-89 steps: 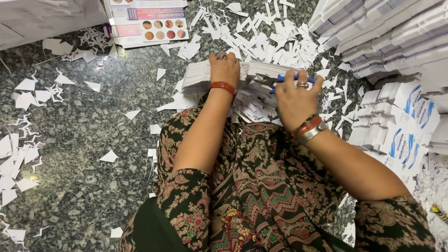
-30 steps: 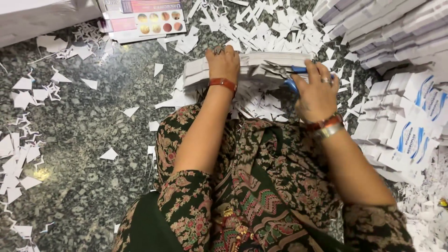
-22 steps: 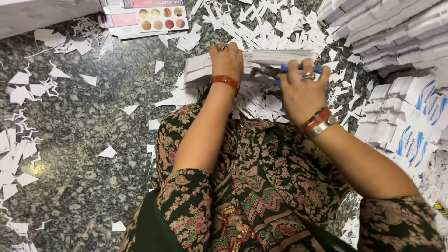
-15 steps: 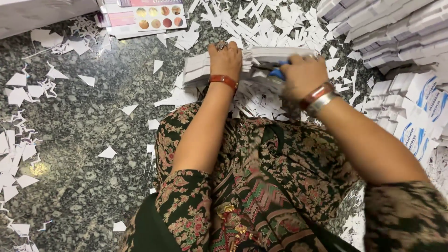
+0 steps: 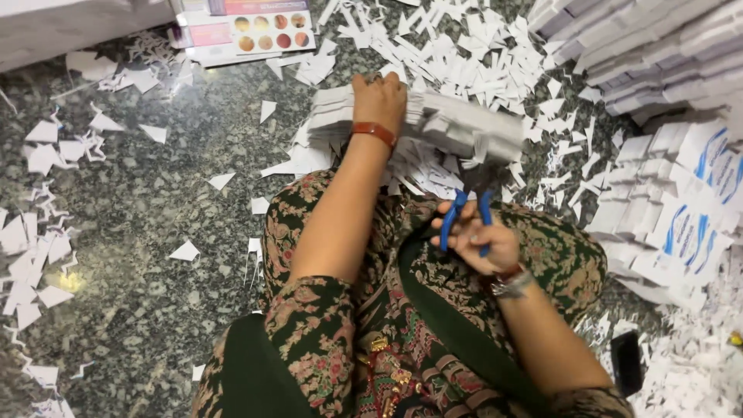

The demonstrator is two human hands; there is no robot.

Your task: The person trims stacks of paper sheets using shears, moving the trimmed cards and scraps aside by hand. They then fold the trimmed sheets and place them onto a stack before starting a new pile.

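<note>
Pulling the right hand [image 5: 481, 241] back from the paper stack [image 5: 433, 124] toward the lap, fingers curling closed around blue-handled scissors [image 5: 464, 213]. Stretching the left hand [image 5: 379, 97] forward, pressing down and clasping the stack on the speckled floor [image 5: 155, 232].

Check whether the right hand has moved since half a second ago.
Yes. The right hand, holding blue scissors, pulled back from the paper stack toward the lap.
</note>
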